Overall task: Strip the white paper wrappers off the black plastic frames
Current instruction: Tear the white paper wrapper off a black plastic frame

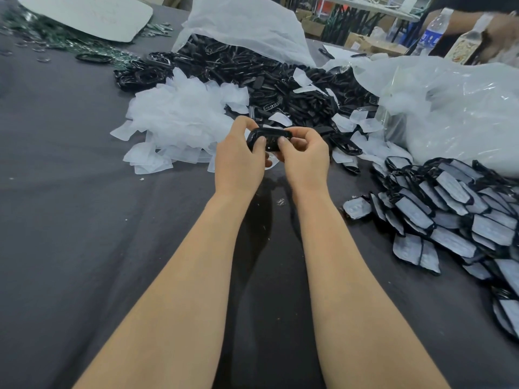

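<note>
One black plastic frame (270, 135) is held above the dark table between both hands. My left hand (241, 155) grips its left end, thumb on the front. My right hand (304, 154) pinches its right side, thumb on the frame's face. A sliver of white paper (271, 160) shows under the fingers. Beyond lies a heap of bare black frames (280, 82). Left of it sits a pile of loose white wrappers (179, 119). A stack of frames with white wrappers (455, 209) lies at the right.
A large clear plastic bag (455, 108) bulges at the right, and another white bag (247, 26) opens over the black heap. A white board (87, 15) lies far left over small metal parts. Another person's arm (477, 18) and a water bottle (431, 32) are at top right.
</note>
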Available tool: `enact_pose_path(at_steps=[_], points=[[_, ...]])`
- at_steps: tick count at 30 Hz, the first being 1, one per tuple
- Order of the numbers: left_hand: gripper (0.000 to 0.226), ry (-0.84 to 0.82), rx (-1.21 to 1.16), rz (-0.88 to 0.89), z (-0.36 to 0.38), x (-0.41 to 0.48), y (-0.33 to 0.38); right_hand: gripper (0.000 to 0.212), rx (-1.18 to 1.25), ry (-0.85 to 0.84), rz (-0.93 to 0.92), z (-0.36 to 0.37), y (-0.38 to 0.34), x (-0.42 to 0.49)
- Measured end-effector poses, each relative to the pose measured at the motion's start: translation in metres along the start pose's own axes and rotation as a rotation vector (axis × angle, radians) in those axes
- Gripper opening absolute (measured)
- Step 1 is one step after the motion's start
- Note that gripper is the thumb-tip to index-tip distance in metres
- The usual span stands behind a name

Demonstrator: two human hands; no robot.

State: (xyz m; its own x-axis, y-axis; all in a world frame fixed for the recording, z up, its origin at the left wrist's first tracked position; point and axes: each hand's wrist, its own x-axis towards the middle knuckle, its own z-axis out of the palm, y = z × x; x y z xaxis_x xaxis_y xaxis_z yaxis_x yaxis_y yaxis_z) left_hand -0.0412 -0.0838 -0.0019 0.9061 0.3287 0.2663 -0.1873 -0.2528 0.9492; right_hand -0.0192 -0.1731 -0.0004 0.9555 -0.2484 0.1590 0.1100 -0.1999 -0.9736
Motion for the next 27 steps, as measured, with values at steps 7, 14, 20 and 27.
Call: enact_pose_path(at_steps=[7, 14, 20, 27], points=[[0.017, 0.254, -0.440, -0.174, -0.017, 0.010, 0.006, 0.017, -0.302, 0.001, -0.111, -0.012, -0.004, 0.001], [0.012, 0.331, -0.536, -0.229, -0.015, 0.009, 0.005, 0.035, -0.909, -0.229, -0.172, 0.002, 0.000, -0.008], [0.011, 0.266, -0.481, -0.232, -0.011, 0.006, 0.005, 0.013, -0.347, 0.031, -0.125, -0.007, 0.000, -0.003], [0.010, 0.232, -0.443, -0.223, -0.010, 0.005, 0.005, 0.025, 0.505, -0.057, 0.337, -0.010, -0.010, 0.001]])
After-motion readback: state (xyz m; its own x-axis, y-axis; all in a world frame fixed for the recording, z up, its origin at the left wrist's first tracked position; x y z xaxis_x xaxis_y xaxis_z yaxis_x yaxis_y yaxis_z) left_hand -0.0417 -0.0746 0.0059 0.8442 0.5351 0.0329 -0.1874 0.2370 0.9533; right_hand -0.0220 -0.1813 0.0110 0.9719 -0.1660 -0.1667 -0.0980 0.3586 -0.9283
